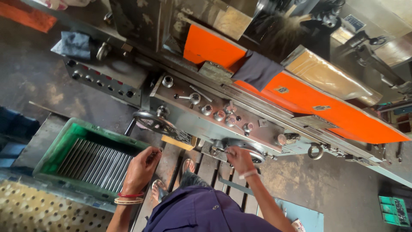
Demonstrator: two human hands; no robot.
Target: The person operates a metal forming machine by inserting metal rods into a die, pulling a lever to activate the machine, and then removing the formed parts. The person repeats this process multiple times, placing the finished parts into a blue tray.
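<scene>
- Down at far left, green crate (55, 151) full of shiny steel rods (95, 163), lying side by side, looks like stock waiting.
- Just right of it, left hand (141, 168) hovering by the crate's edge, fingers curled loosely, can't tell if anything's pinched in there.
- Further right, right hand (240, 160) closed around the rim of the handwheel (238, 146) on the lathe apron (223, 118).
- Up top, orange guard (300, 96) shut over the bed, no rod visibly loaded, so probably early days.
</scene>
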